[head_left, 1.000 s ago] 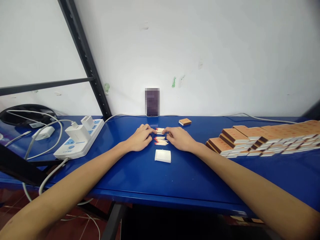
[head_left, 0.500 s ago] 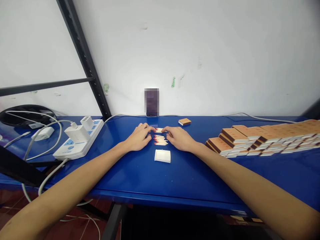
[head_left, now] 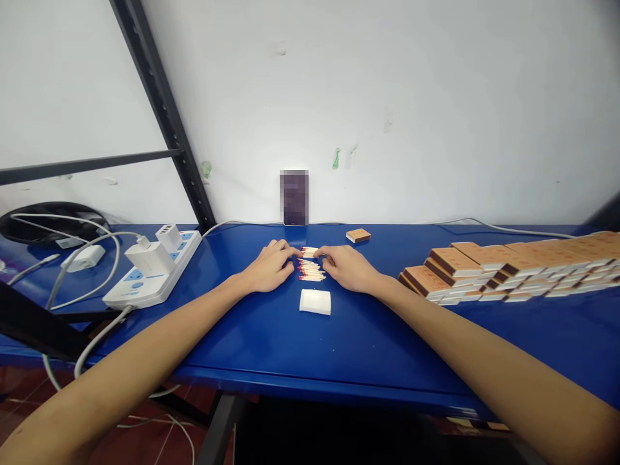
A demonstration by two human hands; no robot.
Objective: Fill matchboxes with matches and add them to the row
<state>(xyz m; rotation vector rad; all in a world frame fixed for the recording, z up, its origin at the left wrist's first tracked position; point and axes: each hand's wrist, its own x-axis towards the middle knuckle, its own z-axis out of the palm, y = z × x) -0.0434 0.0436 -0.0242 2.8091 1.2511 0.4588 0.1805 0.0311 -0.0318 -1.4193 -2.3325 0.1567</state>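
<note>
Wooden matches with red heads lie in a small heap (head_left: 311, 270) on the blue table, heads to the left. A smaller row of matches (head_left: 310, 252) is just behind it. My left hand (head_left: 271, 266) rests on the table at the left, index fingertip by the match heads, thumb apart from it. Opposite, my right hand (head_left: 351, 267) has its index fingertip at the other ends of the back row. Neither hand has anything enclosed in its fingers. In front of the matches lies a white matchbox tray (head_left: 315, 301), which looks turned bottom up.
A brown matchbox (head_left: 358, 235) lies behind my right hand. Stacked matchboxes (head_left: 508, 265) fill the right side. A white power strip (head_left: 155, 274) with chargers and cables is at the left, beside a black rack post (head_left: 165, 116). A blurred-out dark device (head_left: 295, 200) leans on the wall.
Both hands keep almost the same place beside the matches. A few matches at the back of the heap have shifted and now lie slightly slanted.
</note>
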